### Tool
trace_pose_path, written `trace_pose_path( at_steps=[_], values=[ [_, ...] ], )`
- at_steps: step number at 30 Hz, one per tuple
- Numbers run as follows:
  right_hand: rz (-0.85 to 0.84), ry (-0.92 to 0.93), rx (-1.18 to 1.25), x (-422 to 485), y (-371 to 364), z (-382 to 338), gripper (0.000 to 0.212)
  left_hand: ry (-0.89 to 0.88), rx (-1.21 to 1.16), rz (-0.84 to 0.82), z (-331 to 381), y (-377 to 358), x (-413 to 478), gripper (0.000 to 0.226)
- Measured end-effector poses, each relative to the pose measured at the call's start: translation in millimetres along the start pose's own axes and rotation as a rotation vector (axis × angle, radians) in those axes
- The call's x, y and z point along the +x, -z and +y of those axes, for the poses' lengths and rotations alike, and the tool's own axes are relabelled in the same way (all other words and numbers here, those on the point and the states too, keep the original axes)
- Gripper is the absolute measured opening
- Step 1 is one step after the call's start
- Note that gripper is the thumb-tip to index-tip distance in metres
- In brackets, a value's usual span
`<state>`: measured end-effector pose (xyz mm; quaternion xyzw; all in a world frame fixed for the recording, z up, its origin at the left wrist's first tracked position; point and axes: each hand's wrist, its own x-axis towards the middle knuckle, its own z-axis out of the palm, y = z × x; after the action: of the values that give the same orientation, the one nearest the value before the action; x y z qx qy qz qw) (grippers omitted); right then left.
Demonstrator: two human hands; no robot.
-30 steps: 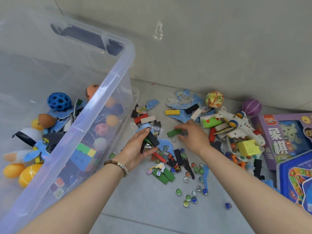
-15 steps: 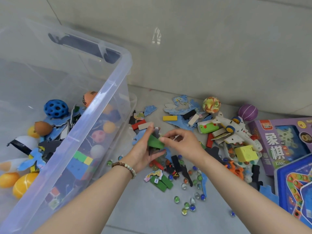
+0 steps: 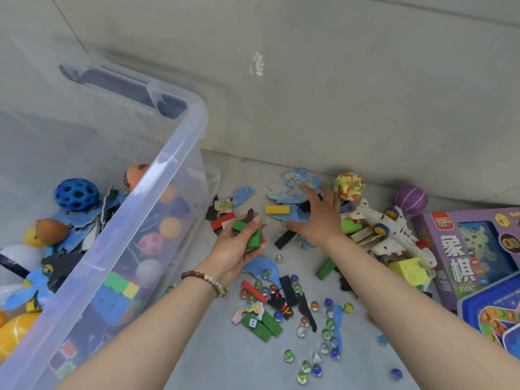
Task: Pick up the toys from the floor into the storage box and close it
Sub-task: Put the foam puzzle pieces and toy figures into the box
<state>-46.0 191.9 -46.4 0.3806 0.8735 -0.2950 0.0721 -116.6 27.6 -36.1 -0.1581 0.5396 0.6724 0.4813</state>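
Left hand (image 3: pixel 239 249) curls round green blocks (image 3: pixel 241 226) and dark flat pieces, just right of the storage box (image 3: pixel 168 170). Box is clear plastic, open-topped, with balls and foam bits inside. Right hand (image 3: pixel 319 218) lies flat, fingers spread on blue puzzle pieces (image 3: pixel 289 190). Marbles (image 3: pixel 326 333), blocks and a toy plane (image 3: pixel 388 232) are scattered on the grey floor (image 3: pixel 225 361).
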Motion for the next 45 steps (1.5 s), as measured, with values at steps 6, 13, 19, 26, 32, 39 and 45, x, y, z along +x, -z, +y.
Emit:
trace_pose_path(
  at_steps=[6,13,19,26,32,39,45],
  values=[
    [-0.179,-0.062,-0.132,22.0,3.4,-3.7,0.092,-0.024,0.047,-0.009,9.3,0.3,5.4,0.046],
    [-0.114,-0.012,-0.299,26.8,9.1,6.2,0.084,-0.026,0.025,0.007,13.3,1.9,9.5,0.046],
    [-0.243,-0.039,-0.254,28.9,13.9,-0.2,0.073,-0.021,0.044,0.012,13.1,1.7,9.1,0.043],
    [-0.298,0.015,-0.335,24.5,15.8,6.2,0.08,-0.019,0.045,0.006,15.6,1.4,6.6,0.043],
    [-0.346,0.036,-0.213,23.6,22.4,13.1,0.08,-0.033,0.091,0.011,18.6,-3.7,2.7,0.028],
    [-0.319,-0.029,0.142,16.1,49.4,13.4,0.041,-0.154,0.278,-0.003,30.1,-21.2,-16.3,0.021],
    [-0.349,-0.011,0.352,-25.6,135.3,-46.6,0.029,-0.314,0.504,-0.117,89.9,-46.0,-81.5,0.026]
  ],
)
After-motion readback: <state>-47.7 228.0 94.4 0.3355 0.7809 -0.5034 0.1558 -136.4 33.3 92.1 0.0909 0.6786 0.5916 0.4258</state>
